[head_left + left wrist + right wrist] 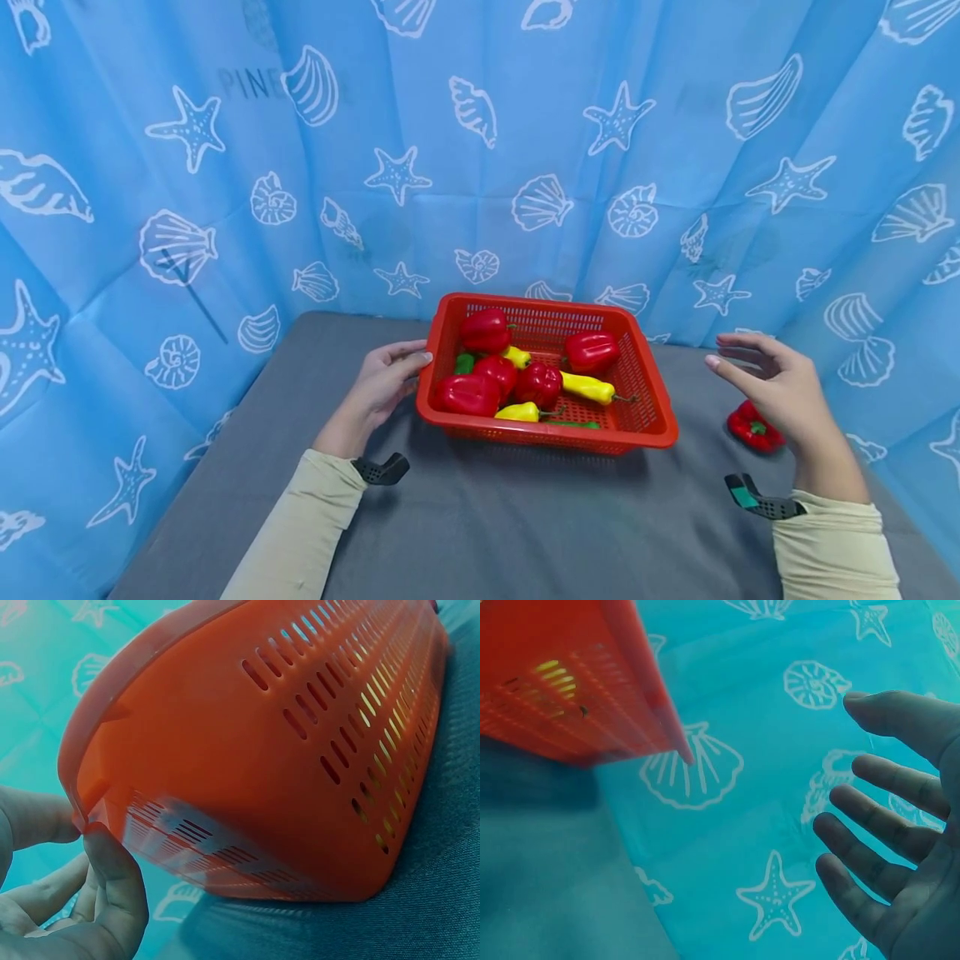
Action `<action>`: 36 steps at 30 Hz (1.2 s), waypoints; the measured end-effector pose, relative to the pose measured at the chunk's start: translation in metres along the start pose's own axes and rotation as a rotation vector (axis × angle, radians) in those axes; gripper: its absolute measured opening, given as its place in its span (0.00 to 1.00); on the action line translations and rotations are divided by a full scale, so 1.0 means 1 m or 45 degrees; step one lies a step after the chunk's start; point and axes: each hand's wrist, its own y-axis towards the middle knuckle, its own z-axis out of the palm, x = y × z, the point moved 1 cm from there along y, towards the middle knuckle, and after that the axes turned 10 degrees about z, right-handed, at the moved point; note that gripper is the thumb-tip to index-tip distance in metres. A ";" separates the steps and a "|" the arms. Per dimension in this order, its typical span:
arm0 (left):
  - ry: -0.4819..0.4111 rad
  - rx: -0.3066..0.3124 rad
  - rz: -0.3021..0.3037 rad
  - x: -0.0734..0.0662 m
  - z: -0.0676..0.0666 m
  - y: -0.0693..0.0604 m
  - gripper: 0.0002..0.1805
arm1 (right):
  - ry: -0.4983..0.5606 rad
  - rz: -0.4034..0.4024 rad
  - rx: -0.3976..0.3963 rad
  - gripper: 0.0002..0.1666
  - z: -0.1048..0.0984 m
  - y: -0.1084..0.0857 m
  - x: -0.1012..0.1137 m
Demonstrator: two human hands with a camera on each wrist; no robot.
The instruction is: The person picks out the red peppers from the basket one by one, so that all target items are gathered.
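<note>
Left hand [382, 383]: thumb and finger pinching left-end rim of red rectangular slotted plastic basket [648, 437]; forearm angled forward and inward. Basket: between hands, over grey cloth-covered counter [487, 525], long axis roughly side to side; left end in grip, right end free. Whether base touches down, cannot tell. Glossy red bell pepper with green stem [756, 427]: on counter, past basket's right end. Right hand [791, 387]: apart from basket, fingers extended, thumb spread, holding nothing; left hand nearer.
</note>
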 end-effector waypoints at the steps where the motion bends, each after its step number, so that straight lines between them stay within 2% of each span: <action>1: 0.001 -0.002 0.001 0.000 0.000 0.000 0.27 | 0.001 -0.008 0.003 0.32 0.001 0.000 0.003; 15: -0.010 -0.015 -0.005 0.002 0.002 0.002 0.27 | -0.018 -0.162 0.136 0.32 0.024 0.020 0.044; 23: -0.008 -0.016 -0.005 0.002 0.000 0.001 0.26 | 0.040 -0.203 0.278 0.31 0.046 0.040 0.078; 28: -0.018 -0.010 -0.006 0.004 -0.001 0.002 0.27 | 0.068 -0.258 0.384 0.30 0.062 0.054 0.091; 36: -0.018 -0.009 -0.017 0.002 -0.001 0.003 0.26 | 0.096 -0.212 0.536 0.30 0.085 0.074 0.109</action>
